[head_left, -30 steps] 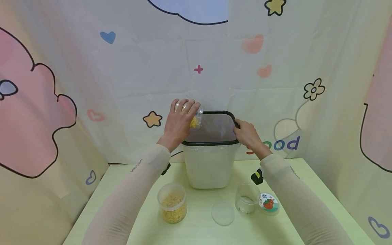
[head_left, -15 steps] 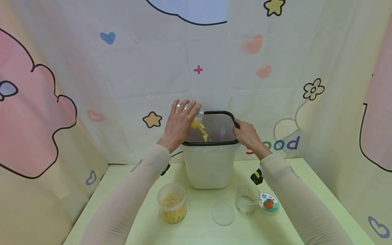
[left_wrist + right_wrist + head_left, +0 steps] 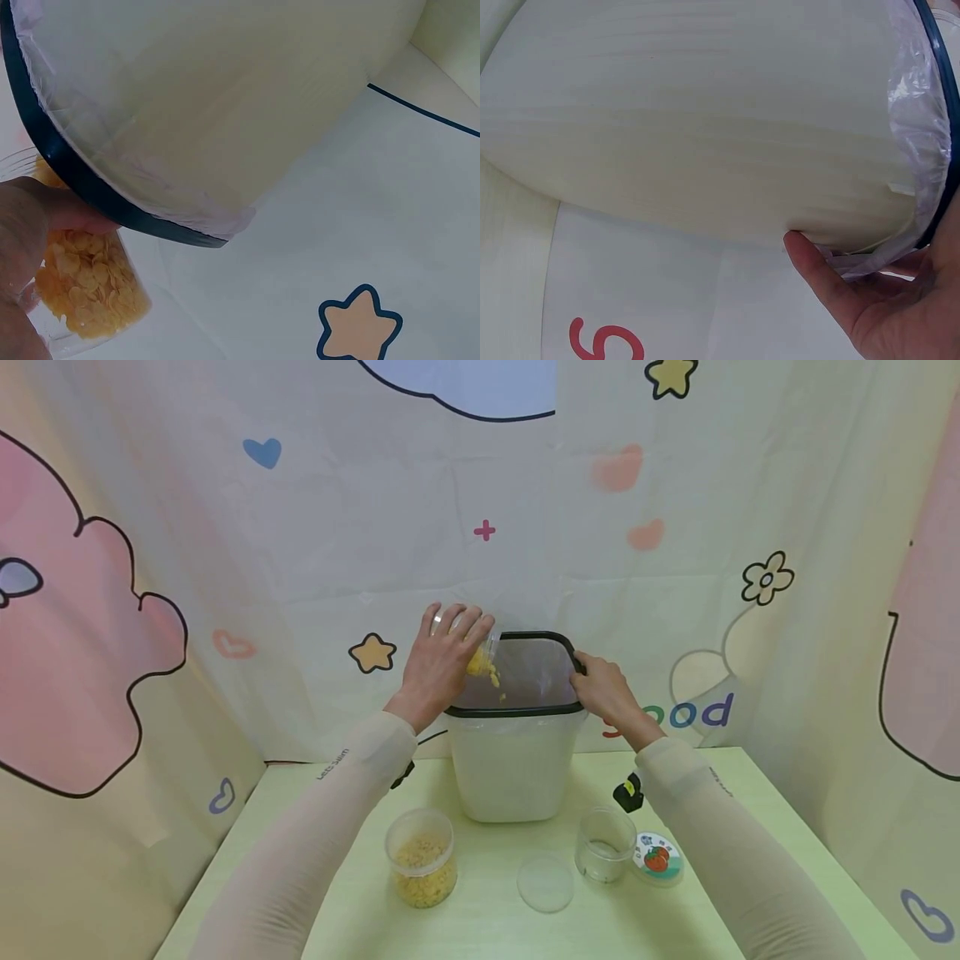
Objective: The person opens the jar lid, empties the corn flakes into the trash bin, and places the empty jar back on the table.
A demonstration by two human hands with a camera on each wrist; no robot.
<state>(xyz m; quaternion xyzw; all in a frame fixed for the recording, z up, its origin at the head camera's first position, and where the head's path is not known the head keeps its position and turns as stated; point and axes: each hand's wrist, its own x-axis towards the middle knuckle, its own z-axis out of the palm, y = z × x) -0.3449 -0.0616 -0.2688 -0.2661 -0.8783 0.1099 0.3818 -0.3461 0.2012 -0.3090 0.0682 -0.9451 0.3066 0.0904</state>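
Note:
In the head view, my left hand (image 3: 437, 670) holds a clear jar (image 3: 492, 639) tipped over the left side of a white trash can (image 3: 513, 772). Yellow flakes (image 3: 492, 674) spill from its mouth into the can. The left wrist view has the jar's flakes (image 3: 94, 285) behind the can's black rim (image 3: 82, 180), with part of the hand around the jar. On the can's right side, my right hand (image 3: 609, 691) grips the rim, its thumb (image 3: 817, 266) against the outer wall in the right wrist view. A thin plastic liner (image 3: 919, 127) folds over the edge there.
A clear jar of yellow crumbs (image 3: 423, 864) stands front left on the table (image 3: 480, 935). To its right lie a translucent disc lid (image 3: 546, 882), an uncapped clear jar (image 3: 604, 847) and a tomato-printed lid (image 3: 658, 860). A patterned curtain (image 3: 360, 535) hangs close behind the can.
Flakes stayed inside the tipped jar a second ago, then poured in a thick stream; now the stream is thinner. Both hands and the trash can have hardly moved.

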